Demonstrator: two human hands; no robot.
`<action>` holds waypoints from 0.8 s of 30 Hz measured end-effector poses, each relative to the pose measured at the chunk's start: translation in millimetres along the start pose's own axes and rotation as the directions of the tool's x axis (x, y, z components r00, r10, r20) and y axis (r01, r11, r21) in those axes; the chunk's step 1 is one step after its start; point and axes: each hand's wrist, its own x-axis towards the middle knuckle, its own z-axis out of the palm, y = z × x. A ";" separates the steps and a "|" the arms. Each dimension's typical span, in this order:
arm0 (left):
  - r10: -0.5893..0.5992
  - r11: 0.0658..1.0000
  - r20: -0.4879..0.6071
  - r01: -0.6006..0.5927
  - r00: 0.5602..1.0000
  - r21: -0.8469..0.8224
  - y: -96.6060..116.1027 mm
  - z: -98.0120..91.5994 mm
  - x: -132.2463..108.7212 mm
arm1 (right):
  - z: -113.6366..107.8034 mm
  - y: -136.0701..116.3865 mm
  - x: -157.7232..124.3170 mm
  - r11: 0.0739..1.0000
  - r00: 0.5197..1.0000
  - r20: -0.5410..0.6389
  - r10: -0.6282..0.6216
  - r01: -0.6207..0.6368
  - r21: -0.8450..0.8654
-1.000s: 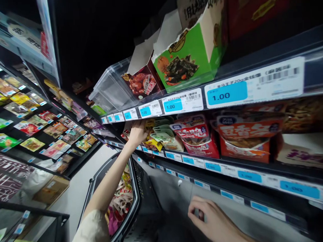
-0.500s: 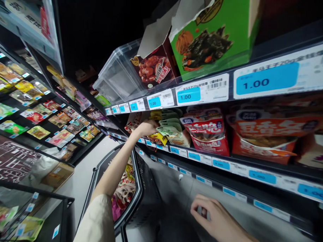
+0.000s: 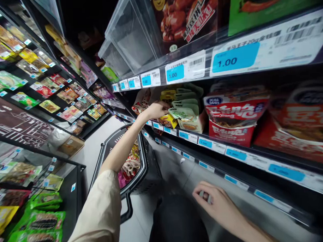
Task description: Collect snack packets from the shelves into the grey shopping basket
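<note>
My left hand [image 3: 157, 110] reaches into the lower shelf with its fingers curled down at the yellow snack packets [image 3: 169, 120]. Its fingertips are partly hidden, so what they hold does not show clearly. Green snack packets [image 3: 186, 111] lean in a row just right of the fingers, in an open carton. Red packets [image 3: 142, 102] lie left of the hand. My right hand [image 3: 213, 198] hangs low in front of the shelf, fingers loosely curled in, with nothing visible in them.
Below my left arm stands a black shopping basket [image 3: 147, 160] holding colourful packets [image 3: 131, 162]. Red snack bags [image 3: 232, 115] and orange bags [image 3: 301, 119] fill the shelf further right. The price-tag rail [image 3: 186, 70] of the shelf above overhangs the goods. Another display rack [image 3: 81, 176] stands left.
The view has shifted closer to the shelf and rightward. My left hand stays among the yellow and green packets; my right hand keeps its curled pose. More of the basket and left rack shows.
</note>
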 end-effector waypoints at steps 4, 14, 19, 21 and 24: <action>0.018 0.995 -0.001 -0.018 1.000 -0.094 0.0 -4.1 -4.7 | 3.1 -0.9 -0.3 1.000 1.000 -0.002 0.011 -0.011 0.001; -0.395 0.899 -0.724 0.077 0.566 -0.431 -38.1 10.5 -98.1 | 15.5 15.6 -6.8 0.994 0.994 -0.019 0.104 -0.104 0.021; -0.691 0.718 -0.537 0.546 0.483 -0.432 -95.3 77.5 -176.1 | 22.8 23.0 -4.8 0.984 0.988 0.040 0.152 -0.155 0.089; -0.774 0.627 -0.345 0.716 0.530 -0.307 -108.4 112.3 -196.6 | 24.1 21.1 -5.6 0.983 0.983 0.077 0.165 -0.171 0.073; -0.792 0.609 -0.235 0.761 0.564 -0.224 -117.8 152.3 -212.5 | 22.0 15.6 -9.5 0.982 0.974 0.134 0.181 -0.188 0.037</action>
